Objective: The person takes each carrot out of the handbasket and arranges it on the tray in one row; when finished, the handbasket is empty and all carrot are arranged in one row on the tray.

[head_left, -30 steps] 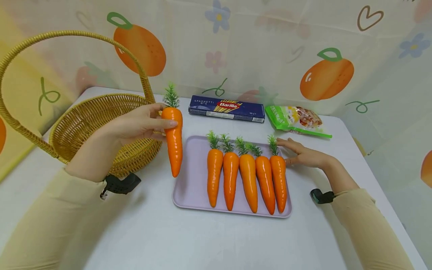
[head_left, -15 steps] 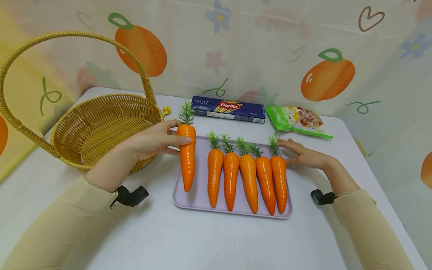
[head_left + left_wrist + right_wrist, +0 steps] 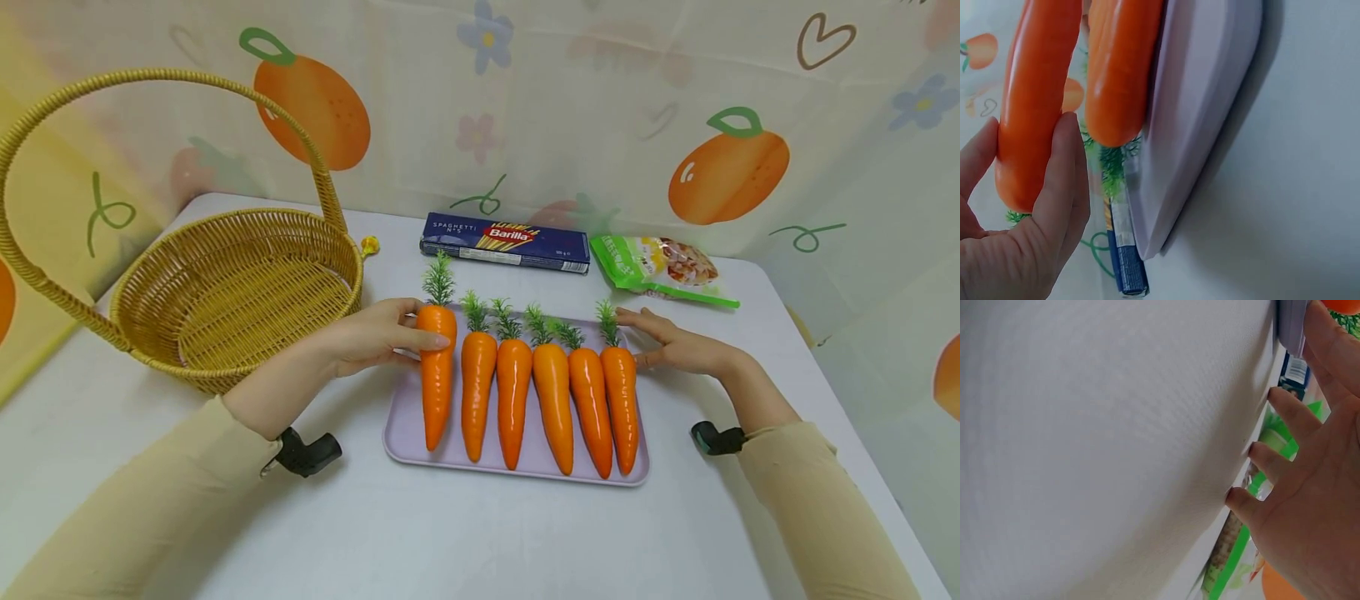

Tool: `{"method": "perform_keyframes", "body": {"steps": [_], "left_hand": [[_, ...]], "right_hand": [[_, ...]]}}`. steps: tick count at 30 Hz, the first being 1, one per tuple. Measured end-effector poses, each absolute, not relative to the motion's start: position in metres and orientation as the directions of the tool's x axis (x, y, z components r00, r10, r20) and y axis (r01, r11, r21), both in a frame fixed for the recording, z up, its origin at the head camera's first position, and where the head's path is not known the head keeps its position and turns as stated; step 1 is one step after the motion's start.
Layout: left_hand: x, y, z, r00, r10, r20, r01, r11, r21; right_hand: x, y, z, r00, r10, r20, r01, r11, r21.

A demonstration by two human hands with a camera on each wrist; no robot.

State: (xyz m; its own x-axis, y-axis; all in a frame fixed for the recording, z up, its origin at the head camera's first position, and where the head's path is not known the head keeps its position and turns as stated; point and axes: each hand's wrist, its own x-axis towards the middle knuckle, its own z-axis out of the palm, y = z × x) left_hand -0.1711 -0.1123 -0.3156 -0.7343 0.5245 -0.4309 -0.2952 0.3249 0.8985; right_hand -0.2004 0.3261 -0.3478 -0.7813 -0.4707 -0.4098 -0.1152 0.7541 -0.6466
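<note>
My left hand [image 3: 377, 337] pinches an orange toy carrot [image 3: 437, 379] near its thick top, between thumb and fingers. The carrot hangs over the left part of the lilac tray [image 3: 401, 446], green fronds pointing away from me; whether it touches the tray I cannot tell. Several other carrots [image 3: 552, 408] lie side by side on the tray, to the right of the held one. In the left wrist view the held carrot [image 3: 1035, 94] is beside another carrot [image 3: 1121, 75]. My right hand [image 3: 686, 346], fingers spread, is at the tray's right edge, its fingertips down on the table in the right wrist view.
A wicker basket [image 3: 345, 333] with a tall handle stands at the left. Behind the tray lie a blue spaghetti box [image 3: 504, 243] and a green-edged food packet [image 3: 663, 271]. A small yellow item [image 3: 370, 246] sits by the basket. A printed cloth [image 3: 570, 108] hangs behind the table.
My left hand has moved right and toward me with the carrot, from beside the basket to over the tray's left part. My right hand has stayed in place.
</note>
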Motion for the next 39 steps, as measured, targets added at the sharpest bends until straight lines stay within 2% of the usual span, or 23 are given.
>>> {"method": "perform_keyframes", "body": {"steps": [11, 22, 31, 39], "left_hand": [[-0.169, -0.1, -0.328, -0.74, 0.501, -0.448, -0.316, 0.329, 0.89], [-0.17, -0.096, -0.338, -0.759, 0.448, -0.472, -0.31, 0.389, 0.868], [-0.171, -0.094, -0.344, -0.76, 0.437, -0.481, -0.337, 0.368, 0.867], [-0.171, -0.093, -0.346, -0.786, 0.401, -0.47, -0.28, 0.448, 0.849]], "right_hand": [[-0.199, 0.326, -0.348, -0.783, -0.456, -0.423, -0.098, 0.762, -0.64], [-0.202, 0.326, -0.349, -0.782, -0.461, -0.419, -0.104, 0.761, -0.641], [-0.201, 0.326, -0.349, -0.781, -0.463, -0.419, -0.107, 0.761, -0.64], [-0.201, 0.327, -0.349, -0.783, -0.464, -0.415, -0.115, 0.764, -0.635]]}}
